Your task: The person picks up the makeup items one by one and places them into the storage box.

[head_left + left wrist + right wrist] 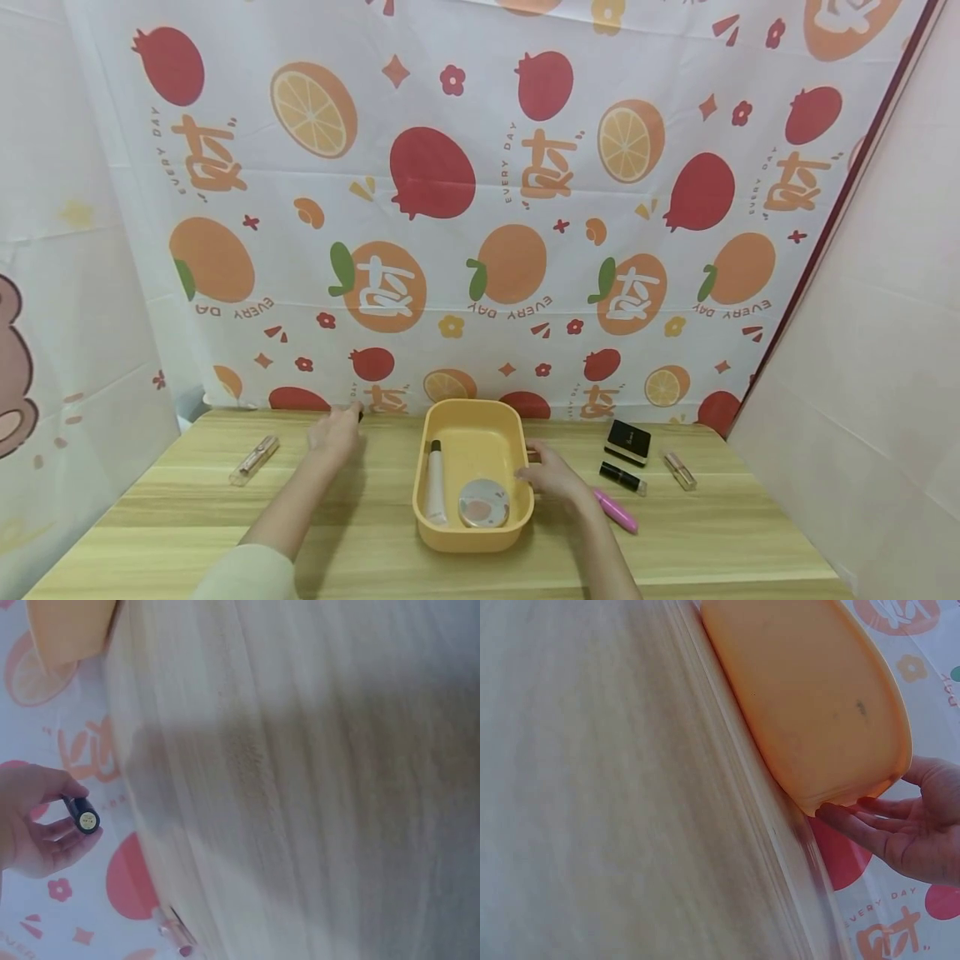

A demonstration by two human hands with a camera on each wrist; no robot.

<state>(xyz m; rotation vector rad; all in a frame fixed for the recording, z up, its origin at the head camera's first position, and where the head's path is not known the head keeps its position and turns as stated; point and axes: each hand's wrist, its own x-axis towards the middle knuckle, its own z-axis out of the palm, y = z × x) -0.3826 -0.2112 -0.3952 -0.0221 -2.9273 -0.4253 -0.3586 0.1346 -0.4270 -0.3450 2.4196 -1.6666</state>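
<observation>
My left hand (pixel 334 435) reaches to the back of the table, left of the yellow bin (pixel 471 542). It grips a small black cylinder (pixel 87 818) between thumb and fingers, its round end with a pale label facing the left wrist camera. At the bin's right side, my right hand (pixel 557 475) pinches the wall, thumb over the rim and fingers (pixel 855 829) against the outside. Inside the bin, a white squeeze tube (pixel 437 487) with a black cap leans along the left wall. A round compact (pixel 483 503) with a patterned lid lies near the front.
Left on the wooden table (pixel 172 533) lies a clear and rose-gold lipstick tube (pixel 254 460). To the right are a black square case (pixel 627 442), a black lipstick tube (pixel 621 477), a pink tube (pixel 616 511) and another rose-gold tube (pixel 679 470). A fruit-print curtain (pixel 465 350) hangs behind.
</observation>
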